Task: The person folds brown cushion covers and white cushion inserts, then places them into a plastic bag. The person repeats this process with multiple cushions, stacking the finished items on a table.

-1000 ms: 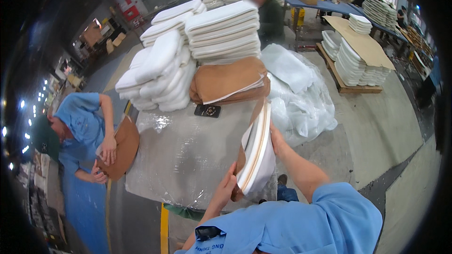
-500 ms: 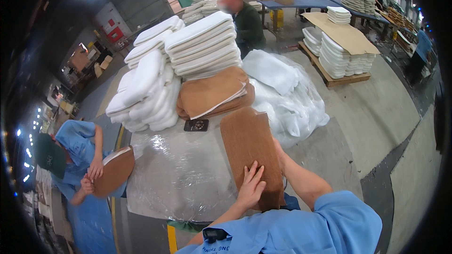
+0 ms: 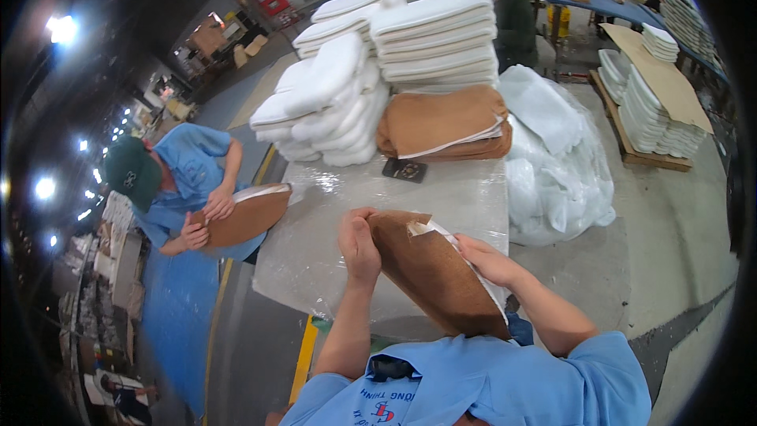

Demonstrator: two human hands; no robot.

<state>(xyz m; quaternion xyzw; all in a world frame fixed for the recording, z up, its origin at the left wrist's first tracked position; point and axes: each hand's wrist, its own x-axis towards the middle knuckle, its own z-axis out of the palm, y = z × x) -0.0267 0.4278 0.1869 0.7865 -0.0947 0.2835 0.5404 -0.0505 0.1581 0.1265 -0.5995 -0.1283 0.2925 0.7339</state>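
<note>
Now the brown cushion cover [image 3: 438, 276] is tilted up off the table [image 3: 465, 197] at its near edge, where half a second ago it lay flatter under the person's palms. The left hand [image 3: 359, 246] has moved to the cover's upper left corner, fingers closed over it; the right hand [image 3: 485, 259] pinches the right edge, where white foam [image 3: 436, 229] shows at the opening. Farther back on the table, the folded brown covers [image 3: 441, 122], the white cushion stacks [image 3: 331, 102] and a small dark device [image 3: 404, 170] are unchanged. At the left edge, a co-worker in blue [image 3: 185, 170] still presses both hands on another brown cover [image 3: 248, 217].
</note>
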